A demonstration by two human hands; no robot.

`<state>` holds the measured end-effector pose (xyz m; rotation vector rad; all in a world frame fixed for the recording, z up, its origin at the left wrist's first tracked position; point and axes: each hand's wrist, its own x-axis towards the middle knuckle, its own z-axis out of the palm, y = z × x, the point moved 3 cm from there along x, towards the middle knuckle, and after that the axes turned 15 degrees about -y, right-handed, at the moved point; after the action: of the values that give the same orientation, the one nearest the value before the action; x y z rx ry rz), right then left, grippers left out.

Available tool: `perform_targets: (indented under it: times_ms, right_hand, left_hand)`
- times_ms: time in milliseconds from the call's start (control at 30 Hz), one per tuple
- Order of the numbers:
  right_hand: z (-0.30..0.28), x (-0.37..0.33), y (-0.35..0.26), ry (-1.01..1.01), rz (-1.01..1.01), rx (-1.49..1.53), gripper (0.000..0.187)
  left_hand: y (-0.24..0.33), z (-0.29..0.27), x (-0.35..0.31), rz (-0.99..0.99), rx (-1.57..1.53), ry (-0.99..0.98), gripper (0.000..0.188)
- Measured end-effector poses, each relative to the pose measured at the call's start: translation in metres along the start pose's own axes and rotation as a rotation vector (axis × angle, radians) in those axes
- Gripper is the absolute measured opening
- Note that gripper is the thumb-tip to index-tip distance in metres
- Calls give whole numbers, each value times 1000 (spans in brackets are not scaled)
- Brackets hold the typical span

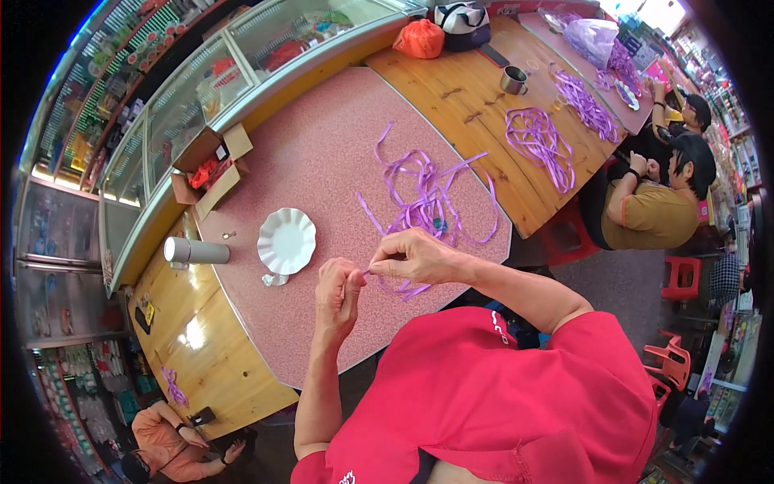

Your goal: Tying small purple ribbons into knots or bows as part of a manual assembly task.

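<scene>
Both of my hands meet over the pink speckled table [266, 323]. My left hand [339, 290] is closed, thumb up, with a bit of purple ribbon at its fingertips. Against it, my right hand [411, 256] pinches the same thin purple ribbon. Beyond my right hand spreads a loose tangle of purple ribbon [419, 194], with a small teal thing [439, 226] among its loops. To the left of my hands stands a white scalloped dish [287, 241]; a small crumpled whitish piece [275, 280] lies at its near edge.
A white flask [196, 251] lies on its side at the left, near an open cardboard box [214, 169]. More purple ribbon [540, 145] and a metal mug [513, 80] are on the wooden table. Co-workers sit at right [657, 194] and lower left [165, 444]. A glass display case [242, 60] runs behind.
</scene>
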<state>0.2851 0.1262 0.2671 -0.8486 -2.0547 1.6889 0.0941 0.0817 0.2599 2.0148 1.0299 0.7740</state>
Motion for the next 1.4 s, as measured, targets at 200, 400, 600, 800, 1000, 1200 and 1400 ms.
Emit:
perform_targets:
  times_ms: [200,400,600,800,1000,1200,1400]
  right_hand:
    - [-35,-3,62,-313,59,227,24]
    - [-69,-25,118,-257,206,324,22]
    - [-95,-27,126,-140,202,350,21]
    - [-103,-18,107,-142,203,519,23]
    - [-100,-14,99,-140,279,757,18]
    - [-57,5,74,-224,242,898,37]
    - [-23,9,42,-273,236,1182,70]
  left_hand:
    - [-28,-18,-38,-320,-340,186,26]
    - [-65,-35,-95,-422,-321,331,30]
    - [-93,-51,-135,-630,-267,316,36]
    - [-114,-42,-144,-570,-314,238,37]
    - [-140,-39,-151,-661,-352,156,33]
    - [-89,-20,-98,-421,380,225,36]
    - [8,11,5,-10,313,71,47]
